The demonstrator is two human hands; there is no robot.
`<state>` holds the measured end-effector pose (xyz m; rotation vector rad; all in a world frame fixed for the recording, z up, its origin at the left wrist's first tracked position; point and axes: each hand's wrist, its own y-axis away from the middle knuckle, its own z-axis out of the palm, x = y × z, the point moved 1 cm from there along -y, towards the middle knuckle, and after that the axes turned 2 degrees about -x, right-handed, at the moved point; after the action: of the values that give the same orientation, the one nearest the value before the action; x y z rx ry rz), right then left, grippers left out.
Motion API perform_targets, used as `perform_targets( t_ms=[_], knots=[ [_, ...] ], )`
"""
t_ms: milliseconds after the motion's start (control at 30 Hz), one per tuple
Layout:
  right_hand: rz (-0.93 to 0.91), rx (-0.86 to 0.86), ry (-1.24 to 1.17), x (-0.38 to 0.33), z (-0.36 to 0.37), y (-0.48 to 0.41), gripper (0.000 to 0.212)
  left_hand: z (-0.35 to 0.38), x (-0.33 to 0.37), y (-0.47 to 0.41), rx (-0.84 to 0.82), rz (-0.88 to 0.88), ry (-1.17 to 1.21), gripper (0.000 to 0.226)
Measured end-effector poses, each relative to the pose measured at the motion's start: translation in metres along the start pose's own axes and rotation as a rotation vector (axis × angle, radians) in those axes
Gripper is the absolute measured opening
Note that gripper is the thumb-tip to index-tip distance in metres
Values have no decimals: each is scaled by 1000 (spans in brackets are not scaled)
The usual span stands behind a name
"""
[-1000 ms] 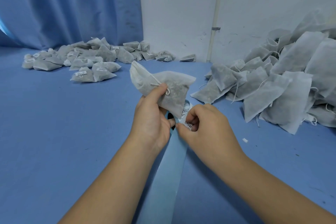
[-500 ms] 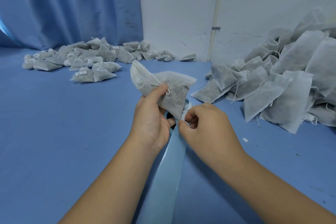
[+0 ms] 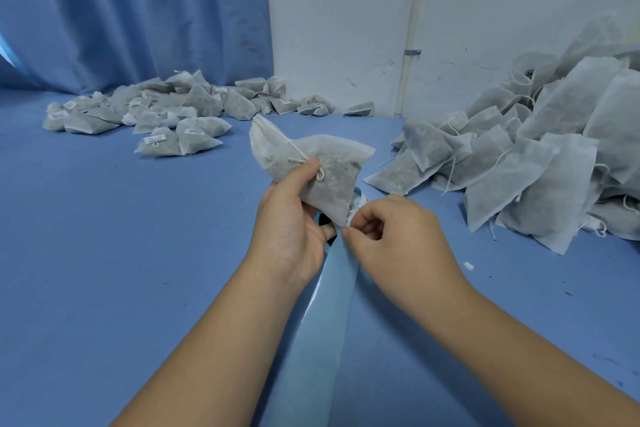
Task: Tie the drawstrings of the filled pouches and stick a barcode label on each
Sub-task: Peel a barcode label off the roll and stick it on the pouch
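Blue tabletop (image 3: 121, 253), left hand (image 3: 294, 222) gripping translucent white pouch (image 3: 322, 163), greyish filling, right hand (image 3: 398, 236) pinching barcode label (image 3: 354, 207)

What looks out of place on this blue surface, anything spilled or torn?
Nothing serious. A small white scrap lies loose on the blue surface, right of the right hand, which pinches the barcode label; a few dark specks dot it nearby. The pouch in the left hand looks intact, nothing spilled.
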<state>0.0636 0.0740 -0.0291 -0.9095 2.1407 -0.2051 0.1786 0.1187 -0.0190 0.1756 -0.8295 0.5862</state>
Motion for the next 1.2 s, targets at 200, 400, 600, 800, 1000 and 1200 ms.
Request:
perform_targets(
  t_ms=[200,400,600,800,1000,1200],
  knots=[
    [29,-14,-28,2,-2,-3,11,-1,-1,0,-18,-2,2,17],
    [14,-15,-10,0,0,-2,9,-3,-1,-1,-23,6,-14,17],
    [17,-10,58,-1,1,-3,10,-2,-2,-1,-22,7,-12,19],
    [67,-30,-70,1,-2,-4,15,-2,-2,-1,-22,2,-2,17],
    [135,-54,-183,2,-2,-7,19,-1,-2,-2,-18,0,19,12],
    [120,-68,-206,4,-4,-8,22,-2,-3,-2,-17,6,20,12]
  ],
)
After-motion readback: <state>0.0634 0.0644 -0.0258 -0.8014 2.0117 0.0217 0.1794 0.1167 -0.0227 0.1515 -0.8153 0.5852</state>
